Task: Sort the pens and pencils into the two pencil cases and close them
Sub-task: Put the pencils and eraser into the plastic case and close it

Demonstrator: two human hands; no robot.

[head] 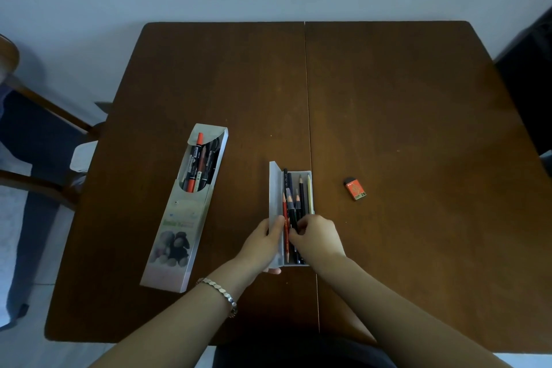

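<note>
A white pencil case lies open in the middle of the table, with its lid standing up on the left side. Several pencils lie inside it, one of them red. My left hand grips the near part of the lid. My right hand reaches into the case, its fingertips curled onto the pencils. To the left lies a long silver pencil case with a picture on it. Its far flap is open and several pens, one orange-capped, show inside.
An orange and black eraser lies on the brown table to the right of the white case. A wooden chair stands off the table's left edge. A dark object sits past the right edge.
</note>
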